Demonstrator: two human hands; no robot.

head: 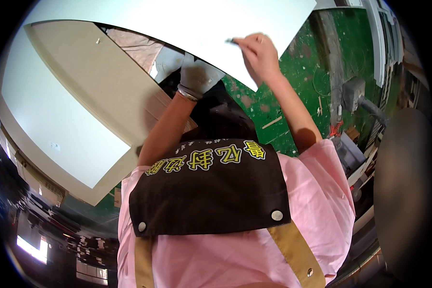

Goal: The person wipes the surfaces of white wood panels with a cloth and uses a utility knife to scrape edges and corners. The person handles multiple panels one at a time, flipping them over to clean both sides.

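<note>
A large white panel (187, 25) spans the top of the view in front of me. My right hand (261, 54) is bare and over the panel's right part, pinching a small dark object (231, 40) between thumb and fingers; blur hides what it is. My left hand (201, 77), in a pale, stained work glove, is at the panel's near edge, with its fingertips hidden under it. The glove appears to hold that edge, but the grip itself cannot be seen. The panel's near right corner points toward me, between my forearms.
Left lies a brown board (68, 54) with a white sheet (57, 111) on it. A crumpled pinkish cloth (135, 46) shows under the panel. On the green floor (266, 104) at right are a wood strip (272, 122), a grey metal fixture (354, 94) and a grey bin (349, 149).
</note>
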